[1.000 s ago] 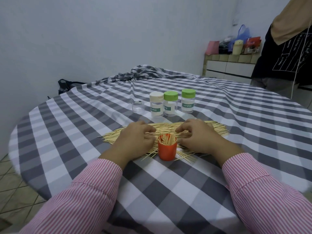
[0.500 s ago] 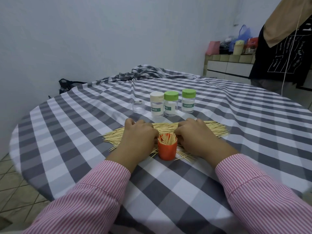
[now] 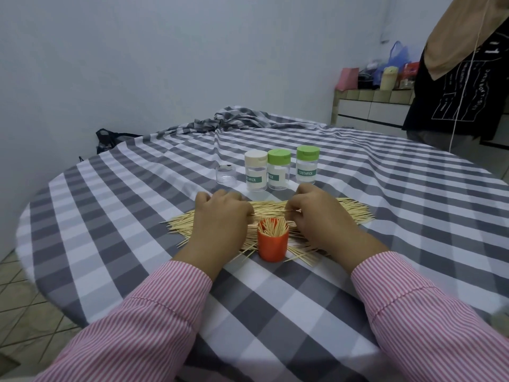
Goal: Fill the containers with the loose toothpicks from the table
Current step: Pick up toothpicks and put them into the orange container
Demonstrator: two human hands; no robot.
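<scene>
A pile of loose toothpicks [image 3: 349,213] lies across the checked tablecloth [image 3: 275,312]. An open orange container [image 3: 272,244] stands upright in the pile's near edge, nearly full of toothpicks. My left hand [image 3: 220,219] rests knuckles-up on the pile just left of it, fingers curled down into the toothpicks. My right hand [image 3: 319,213] is on the pile to the right, fingertips pinching a few toothpicks. Behind the pile stand three closed clear jars: one with a cream lid [image 3: 256,172], two with green lids [image 3: 278,169] [image 3: 308,164].
A small clear open cup [image 3: 226,175] stands left of the jars. Bunched cloth [image 3: 237,119] lies at the table's far side. A person in black [image 3: 462,86] stands at the far right near a tiled counter [image 3: 369,106]. The table's left edge drops to tiled floor.
Both hands have shifted slightly away from me over the pile, fingers gathering toothpicks. The orange container has not moved. The person at the right has shifted.
</scene>
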